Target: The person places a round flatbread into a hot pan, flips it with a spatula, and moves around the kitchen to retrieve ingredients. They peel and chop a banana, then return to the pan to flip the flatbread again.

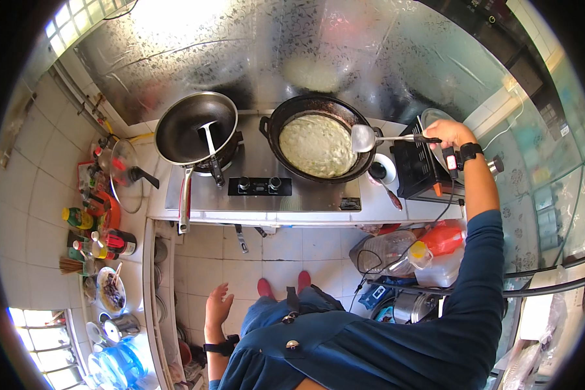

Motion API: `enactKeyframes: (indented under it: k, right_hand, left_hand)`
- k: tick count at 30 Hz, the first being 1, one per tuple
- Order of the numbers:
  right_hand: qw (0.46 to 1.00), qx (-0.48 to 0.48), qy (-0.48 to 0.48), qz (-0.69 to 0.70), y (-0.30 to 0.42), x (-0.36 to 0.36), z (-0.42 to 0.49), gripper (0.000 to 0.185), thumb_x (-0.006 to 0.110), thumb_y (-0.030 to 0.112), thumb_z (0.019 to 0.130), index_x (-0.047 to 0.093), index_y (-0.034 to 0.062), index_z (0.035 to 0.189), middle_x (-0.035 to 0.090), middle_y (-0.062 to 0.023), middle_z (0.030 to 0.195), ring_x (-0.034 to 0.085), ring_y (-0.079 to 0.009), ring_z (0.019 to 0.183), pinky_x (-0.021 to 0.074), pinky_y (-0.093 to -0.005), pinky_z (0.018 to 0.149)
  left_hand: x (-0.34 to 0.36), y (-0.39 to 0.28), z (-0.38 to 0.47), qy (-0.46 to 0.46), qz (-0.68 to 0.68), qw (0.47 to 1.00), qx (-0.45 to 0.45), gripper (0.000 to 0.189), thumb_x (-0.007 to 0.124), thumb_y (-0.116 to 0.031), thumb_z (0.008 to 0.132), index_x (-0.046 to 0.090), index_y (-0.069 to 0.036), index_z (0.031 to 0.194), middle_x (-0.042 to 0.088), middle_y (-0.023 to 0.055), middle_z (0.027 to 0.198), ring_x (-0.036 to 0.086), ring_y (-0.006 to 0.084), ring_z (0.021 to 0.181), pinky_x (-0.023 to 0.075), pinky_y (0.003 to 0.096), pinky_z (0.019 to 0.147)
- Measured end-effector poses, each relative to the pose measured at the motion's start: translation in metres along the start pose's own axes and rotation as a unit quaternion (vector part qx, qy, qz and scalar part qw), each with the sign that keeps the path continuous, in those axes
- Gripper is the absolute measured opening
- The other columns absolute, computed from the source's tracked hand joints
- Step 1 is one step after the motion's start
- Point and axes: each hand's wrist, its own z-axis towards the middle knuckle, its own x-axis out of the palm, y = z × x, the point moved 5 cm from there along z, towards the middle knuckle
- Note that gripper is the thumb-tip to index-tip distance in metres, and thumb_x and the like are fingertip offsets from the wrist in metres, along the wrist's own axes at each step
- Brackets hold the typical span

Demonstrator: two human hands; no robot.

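Observation:
My right hand (448,133) grips the dark handle of a metal wok turner (364,138). The turner's blade is over the right side of a black two-handled wok (273,146), at the edge of a pale, round batter pancake (316,146) flecked with green. This wok sits on the right burner of a steel gas stove (253,200). Down by my body, my left hand (218,304) hangs with nothing in it, its fingers slightly apart. On the left burner stands a long-handled frying pan (183,131), with a slotted turner (210,141) lying in it.
Right of the wok are a white bowl (386,168), a spoon (394,196) and a black countertop oven (409,168). A glass lid (126,187), sauce bottles (119,242) and a plate of dark food (112,292) line the left counter. The frying pan's handle (185,204) juts past the counter edge.

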Motion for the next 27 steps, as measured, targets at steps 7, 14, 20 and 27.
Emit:
enactKeyframes:
  k: [7, 14, 20, 27]
  right_hand:
    - [0.943, -0.171, -0.183, -0.22, 0.055, 0.035, -0.002, 0.027, 0.052, 0.025, 0.086, 0.063, 0.0013, 0.082, 0.064, -0.0156, 0.072, 0.059, -0.026, 0.054, 0.0465, -0.0388, 0.055]
    - [0.958, -0.028, -0.098, -0.268, 0.087, 0.033, 0.006, 0.031, 0.056, 0.022, 0.083, 0.062, -0.0063, 0.073, 0.064, -0.0173, 0.068, 0.06, -0.0231, 0.051, 0.0457, -0.0383, 0.048]
    - [0.966, 0.064, 0.072, -0.238, 0.05, -0.004, -0.004, 0.037, 0.057, 0.04, 0.086, 0.066, 0.0049, 0.089, 0.067, -0.0036, 0.074, 0.056, -0.0154, 0.055, 0.0412, -0.0315, 0.048]
    - [0.968, 0.018, 0.136, 0.212, -0.057, 0.081, 0.003, 0.032, 0.061, 0.035, 0.089, 0.06, 0.0077, 0.105, 0.064, -0.0078, 0.077, 0.042, -0.0058, 0.046, 0.0319, -0.0193, 0.035]
  left_hand:
    - [0.002, -0.001, 0.0, -0.006, 0.0, 1.0, 0.005, 0.043, 0.066, -0.013, 0.076, 0.058, -0.009, 0.118, 0.064, 0.0145, 0.105, 0.062, 0.0271, 0.093, 0.0503, 0.0366, 0.08]
    - [0.008, -0.003, 0.002, 0.0, -0.012, 1.0, 0.001, 0.043, 0.065, -0.013, 0.077, 0.057, -0.009, 0.119, 0.064, 0.0145, 0.105, 0.062, 0.0271, 0.093, 0.0502, 0.0368, 0.08]
    - [0.003, 0.006, -0.012, -0.036, -0.031, 0.999, -0.019, 0.042, 0.065, -0.012, 0.077, 0.057, -0.008, 0.118, 0.064, 0.0141, 0.104, 0.062, 0.0263, 0.093, 0.05, 0.0362, 0.079]
    - [0.005, 0.008, -0.017, -0.035, -0.029, 0.999, -0.022, 0.042, 0.065, -0.013, 0.076, 0.057, -0.008, 0.118, 0.064, 0.0142, 0.105, 0.062, 0.0262, 0.093, 0.0498, 0.0365, 0.079]
